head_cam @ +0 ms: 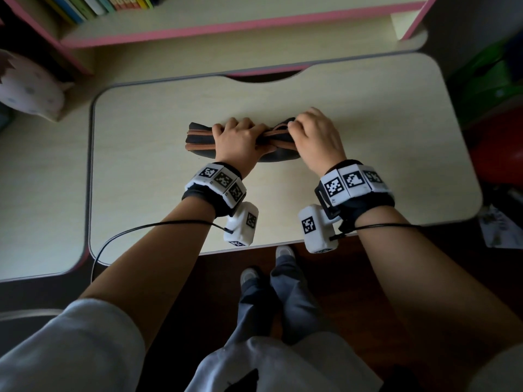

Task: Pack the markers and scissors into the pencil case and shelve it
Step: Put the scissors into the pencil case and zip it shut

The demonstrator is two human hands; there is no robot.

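Note:
A black pencil case (199,137) with brown zip trim lies lengthwise in the middle of the cream desk (147,193). My left hand (240,140) is clamped around its middle, squeezing the two sides together. My right hand (314,134) sits at the case's right end, with fingertips pinched at the zip there. No markers or scissors are in sight; the inside of the case is hidden.
A pink-edged shelf (226,26) runs along the back, with a row of books (96,5) at its upper left. A pale plush toy (28,86) rests at the left. Green and red objects (492,86) stand to the right of the desk.

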